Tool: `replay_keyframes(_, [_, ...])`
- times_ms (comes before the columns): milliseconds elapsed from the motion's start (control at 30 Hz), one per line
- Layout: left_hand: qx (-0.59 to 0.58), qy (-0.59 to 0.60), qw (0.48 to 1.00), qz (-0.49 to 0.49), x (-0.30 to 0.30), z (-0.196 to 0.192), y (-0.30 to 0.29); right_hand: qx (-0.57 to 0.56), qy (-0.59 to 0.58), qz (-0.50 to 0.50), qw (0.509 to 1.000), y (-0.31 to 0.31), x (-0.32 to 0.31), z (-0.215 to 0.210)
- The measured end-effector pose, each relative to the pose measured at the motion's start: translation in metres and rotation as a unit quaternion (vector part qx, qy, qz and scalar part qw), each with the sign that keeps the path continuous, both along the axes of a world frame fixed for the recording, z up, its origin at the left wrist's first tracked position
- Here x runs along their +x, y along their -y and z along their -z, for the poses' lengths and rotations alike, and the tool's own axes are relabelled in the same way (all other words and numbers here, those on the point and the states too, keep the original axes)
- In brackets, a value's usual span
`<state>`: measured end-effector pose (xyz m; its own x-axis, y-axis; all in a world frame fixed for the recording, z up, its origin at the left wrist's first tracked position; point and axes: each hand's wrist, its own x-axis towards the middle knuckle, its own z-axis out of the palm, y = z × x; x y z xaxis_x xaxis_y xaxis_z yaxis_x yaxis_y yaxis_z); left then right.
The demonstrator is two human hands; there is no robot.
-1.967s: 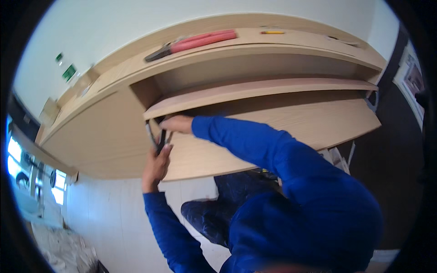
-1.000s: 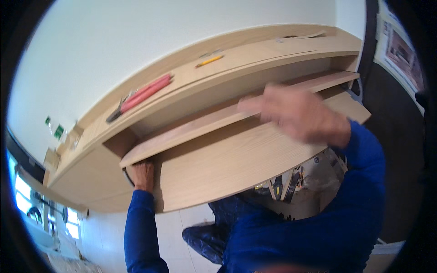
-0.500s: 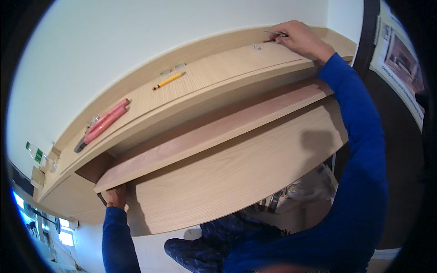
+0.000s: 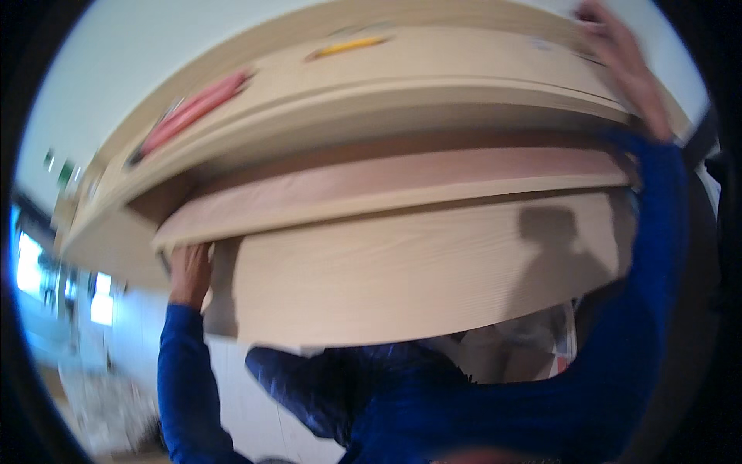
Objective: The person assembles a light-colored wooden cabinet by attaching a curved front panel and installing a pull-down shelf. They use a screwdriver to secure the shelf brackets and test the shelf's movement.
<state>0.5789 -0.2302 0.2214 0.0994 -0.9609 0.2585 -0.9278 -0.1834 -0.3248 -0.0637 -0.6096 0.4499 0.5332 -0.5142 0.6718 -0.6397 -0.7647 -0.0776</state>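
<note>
A long wooden board (image 4: 402, 172) with a pinkish-brown upper face and a pale front edge spans the front of a pale wooden cabinet. My left hand (image 4: 191, 272) grips it from below near its left end, the fingertips hidden behind the edge. Beneath the board, a wide pale wood-grain panel (image 4: 371, 274) stretches toward my legs. My right hand (image 4: 622, 62) is raised over the far right of the cabinet top (image 4: 464, 58), close to the back wall. Motion smears it; its fingers look curled, and whatever they hold cannot be made out.
A yellow pencil (image 4: 348, 48) and a tool with pink handles (image 4: 193, 110) lie on the cabinet top. Small clear pieces (image 4: 539, 44) rest nearer my right hand. A clear plastic bag (image 4: 533, 332) is below the panel at right. A green-labelled bottle (image 4: 68, 174) stands far left.
The view has shifted, so the cabinet sits differently in it. My right hand has moved up and right; the slim metal tool it held is no longer distinct. My left hand stays at the board.
</note>
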Motion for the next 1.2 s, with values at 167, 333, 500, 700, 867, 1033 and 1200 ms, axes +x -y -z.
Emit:
replay_keyframes(167, [-0.202,-0.27,0.941,-0.036,-0.095,-0.039,-0.058,0.187,0.047,-0.2,0.961,-0.174,0.098,0.002])
replay_keyframes(333, [-0.363,-0.507,0.775,-0.105,-0.141,-0.027,-0.123,0.174,-0.007,-0.491,0.853,-0.283,0.234,0.082])
replay_keyframes(500, [-0.444,-0.618,0.639,-0.111,-0.134,0.035,-0.169,0.229,0.022,-0.451,0.862,-0.311,0.362,0.165])
replay_keyframes(700, [-0.414,-0.727,0.529,-0.14,-0.116,0.131,-0.215,0.203,0.019,-0.356,0.912,-0.299,0.477,0.218])
replay_keyframes(867, [-0.41,-0.715,0.527,-0.208,-0.087,0.229,-0.259,0.189,0.012,-0.343,0.92,-0.28,0.509,0.243])
replay_keyframes(1033, [-0.447,-0.647,0.555,-0.273,-0.098,0.293,-0.289,0.246,-0.042,-0.294,0.923,-0.28,0.521,0.241])
replay_keyframes(1200, [-0.512,-0.67,0.447,-0.298,-0.116,0.291,-0.288,0.092,-0.035,-0.374,0.922,-0.273,0.525,0.239])
